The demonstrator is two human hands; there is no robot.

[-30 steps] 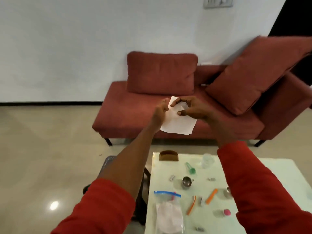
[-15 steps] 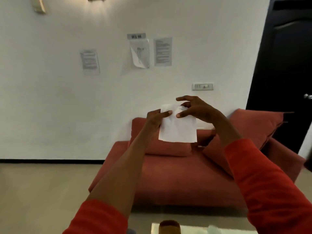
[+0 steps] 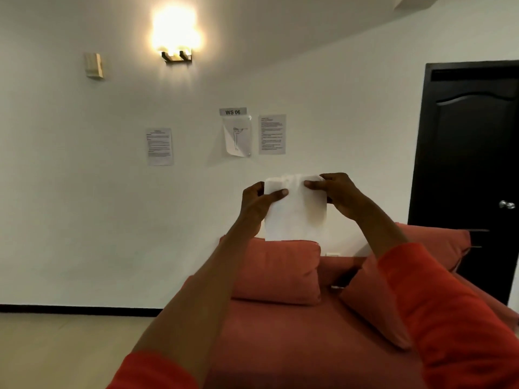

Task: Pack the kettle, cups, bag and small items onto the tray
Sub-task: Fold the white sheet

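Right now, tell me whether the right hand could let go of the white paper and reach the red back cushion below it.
Probably yes: the right hand holds the white paper just above the red back cushion, with nothing visible between them.

White wall (image 3: pixel 84 220) fills most of the view. Lit two-bulb wall lamp (image 3: pixel 177 56) high up, strong glow above it. Small wooden block (image 3: pixel 94 65) mounted to its left. Three printed sheets taped at mid height: one text sheet (image 3: pixel 159 146) on the left, a line drawing (image 3: pixel 237 138) under a label reading "WS 06" (image 3: pixel 233 112), another text sheet (image 3: pixel 272 134) just beside it. Dark door (image 3: pixel 466 164) with round metal knob (image 3: pixel 506 204) at right. Red sofa (image 3: pixel 295 346) with cushions against the wall. Black skirting (image 3: pixel 70 308) meets a beige floor (image 3: pixel 56 352).
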